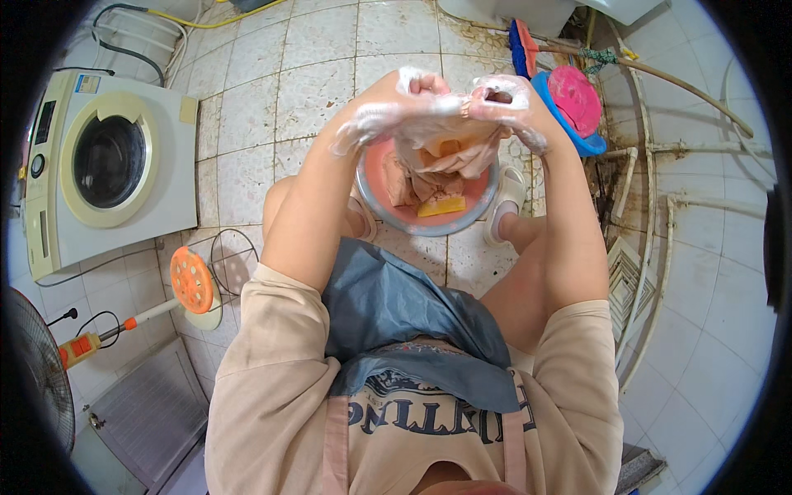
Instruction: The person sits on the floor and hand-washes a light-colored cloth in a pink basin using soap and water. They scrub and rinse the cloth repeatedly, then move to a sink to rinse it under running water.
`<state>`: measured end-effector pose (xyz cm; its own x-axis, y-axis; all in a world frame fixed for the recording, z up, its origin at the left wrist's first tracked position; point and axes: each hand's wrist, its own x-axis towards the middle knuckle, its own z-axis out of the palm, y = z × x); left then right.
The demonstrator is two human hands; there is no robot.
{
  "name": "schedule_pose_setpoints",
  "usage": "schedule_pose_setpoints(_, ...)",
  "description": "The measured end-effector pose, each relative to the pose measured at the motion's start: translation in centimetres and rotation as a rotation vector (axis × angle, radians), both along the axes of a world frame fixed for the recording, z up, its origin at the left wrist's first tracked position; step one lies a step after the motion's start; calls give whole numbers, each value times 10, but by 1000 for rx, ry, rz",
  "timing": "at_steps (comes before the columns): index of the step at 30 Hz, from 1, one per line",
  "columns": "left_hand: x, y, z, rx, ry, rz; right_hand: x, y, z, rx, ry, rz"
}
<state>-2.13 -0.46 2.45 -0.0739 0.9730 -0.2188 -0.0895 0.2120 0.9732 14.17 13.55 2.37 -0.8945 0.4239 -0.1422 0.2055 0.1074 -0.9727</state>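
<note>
Thick white lather covers my left hand and my right hand. Both are closed on a wet peach-coloured cloth garment, stretched between them at its upper edge. The garment hangs down over a pink basin with a grey rim, which stands on the floor between my feet. Folds of similar cloth lie in the basin; whether they belong to the same piece I cannot tell. A yellow bar of soap rests at the near side of the basin.
At the left stands a front-loading washing machine, with a pedestal fan nearer me. To the right are a blue basin with a pink one in it, a wooden-handled mop and wall pipes. White tiles pave the floor.
</note>
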Motion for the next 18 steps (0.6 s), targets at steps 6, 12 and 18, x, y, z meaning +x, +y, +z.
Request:
schedule_pose_setpoints(6,-5,-12,-2,-11,92,126,-4,-9,-26,343,18,223)
schedule_pose_setpoints(12,-13,-20,-11,257,-688,242,-4,-31,-51,456,-161,307)
schedule_pose_setpoints(18,-26,-26,-16,279,-717,281,5,-14,-39,287,-154,395)
